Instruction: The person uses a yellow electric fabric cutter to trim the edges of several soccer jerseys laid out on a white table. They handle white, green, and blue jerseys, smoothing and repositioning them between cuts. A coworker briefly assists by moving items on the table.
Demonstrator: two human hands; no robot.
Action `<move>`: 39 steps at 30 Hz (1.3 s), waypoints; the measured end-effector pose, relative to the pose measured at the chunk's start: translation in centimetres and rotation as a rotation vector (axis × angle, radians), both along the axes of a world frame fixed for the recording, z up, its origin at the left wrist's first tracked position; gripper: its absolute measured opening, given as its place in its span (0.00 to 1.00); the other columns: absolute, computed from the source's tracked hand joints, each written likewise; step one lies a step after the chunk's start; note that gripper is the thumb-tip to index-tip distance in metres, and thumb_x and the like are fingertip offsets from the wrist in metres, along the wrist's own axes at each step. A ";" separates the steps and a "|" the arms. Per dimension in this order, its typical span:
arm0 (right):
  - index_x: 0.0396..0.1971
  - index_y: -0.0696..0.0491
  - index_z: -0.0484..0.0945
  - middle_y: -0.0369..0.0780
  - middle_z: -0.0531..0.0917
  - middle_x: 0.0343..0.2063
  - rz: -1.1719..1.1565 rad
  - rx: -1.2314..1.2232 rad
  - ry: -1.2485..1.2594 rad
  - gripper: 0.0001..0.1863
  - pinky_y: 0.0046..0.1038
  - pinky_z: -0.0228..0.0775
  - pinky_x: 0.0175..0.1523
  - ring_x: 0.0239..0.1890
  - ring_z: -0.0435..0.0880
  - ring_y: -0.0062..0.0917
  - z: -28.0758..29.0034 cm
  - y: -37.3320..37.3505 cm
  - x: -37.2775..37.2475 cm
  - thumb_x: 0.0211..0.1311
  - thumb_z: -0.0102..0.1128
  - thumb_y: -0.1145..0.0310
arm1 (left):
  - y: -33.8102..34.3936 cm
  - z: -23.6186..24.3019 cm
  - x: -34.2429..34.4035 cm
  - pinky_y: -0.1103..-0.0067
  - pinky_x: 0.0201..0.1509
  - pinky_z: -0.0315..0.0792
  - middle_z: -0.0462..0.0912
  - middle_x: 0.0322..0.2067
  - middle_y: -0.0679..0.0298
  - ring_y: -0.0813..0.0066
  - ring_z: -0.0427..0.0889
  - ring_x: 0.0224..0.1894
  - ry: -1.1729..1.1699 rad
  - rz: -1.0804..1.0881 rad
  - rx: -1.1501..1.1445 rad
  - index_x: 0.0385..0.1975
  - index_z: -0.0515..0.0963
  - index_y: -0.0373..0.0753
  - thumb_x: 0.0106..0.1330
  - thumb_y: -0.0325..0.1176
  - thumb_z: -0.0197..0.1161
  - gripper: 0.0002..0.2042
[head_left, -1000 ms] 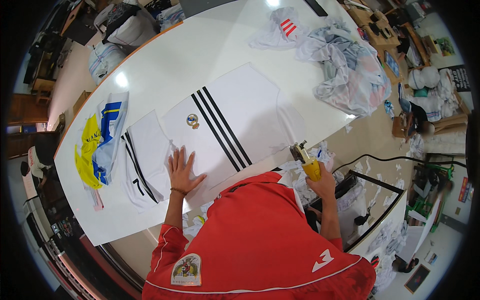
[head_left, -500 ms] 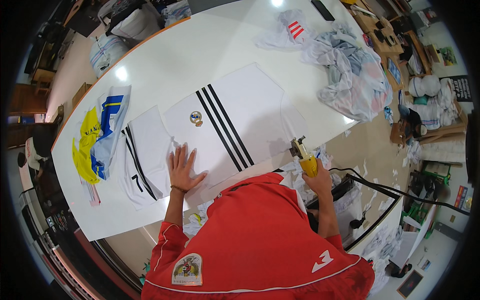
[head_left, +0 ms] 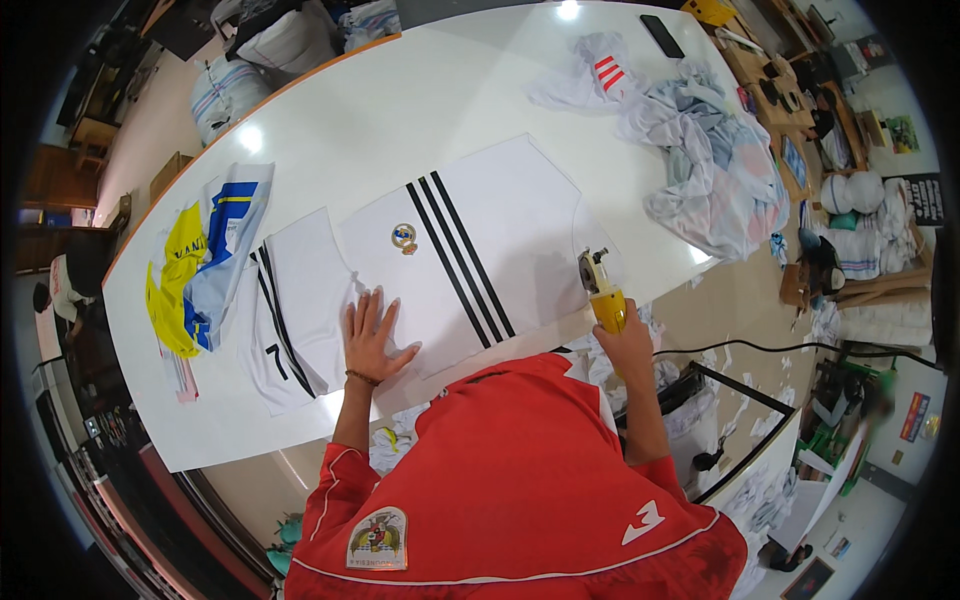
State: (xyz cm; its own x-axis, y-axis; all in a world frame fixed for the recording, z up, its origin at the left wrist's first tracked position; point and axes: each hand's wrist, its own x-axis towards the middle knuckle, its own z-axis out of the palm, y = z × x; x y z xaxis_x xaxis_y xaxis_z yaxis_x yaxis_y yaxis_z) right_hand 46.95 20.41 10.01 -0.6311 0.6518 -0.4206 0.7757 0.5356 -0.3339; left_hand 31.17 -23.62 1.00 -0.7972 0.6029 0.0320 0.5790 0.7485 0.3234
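- White, black-striped fabric panel (head_left: pixel 535 225) is pressed by the spread, empty left hand (head_left: pixel 373 345).
- At its right edge, a yellow, metal-headed cutter (head_left: pixel 605 303) is grasped by the right hand (head_left: pixel 626 340).
- Trimming seems underway (steady guiding needed).

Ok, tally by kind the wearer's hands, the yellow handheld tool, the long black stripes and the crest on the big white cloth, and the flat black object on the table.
Hands: 2 (left hand, right hand)
Yellow handheld tool: 1
Long black stripes: 3
Crest: 1
Flat black object: 1
Total: 8
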 end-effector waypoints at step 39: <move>0.54 0.52 0.75 0.55 0.89 0.39 0.082 -0.017 0.084 0.33 0.50 0.80 0.50 0.45 0.89 0.55 -0.8 5.3 -5.1 0.54 0.74 0.48 | -2.2 3.4 -3.2 0.44 0.83 0.33 0.46 0.82 0.46 0.43 0.38 0.84 -0.281 0.224 -0.174 0.80 0.59 0.50 0.44 0.61 0.83 0.60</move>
State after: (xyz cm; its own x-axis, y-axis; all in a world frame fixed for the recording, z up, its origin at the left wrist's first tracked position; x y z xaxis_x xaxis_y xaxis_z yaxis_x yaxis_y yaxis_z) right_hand 41.89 25.76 9.25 -0.7157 0.5897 -0.3742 0.6981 0.5899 -0.4058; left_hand 27.97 -25.83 4.43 -0.8727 0.3903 -0.2933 0.3025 0.9038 0.3027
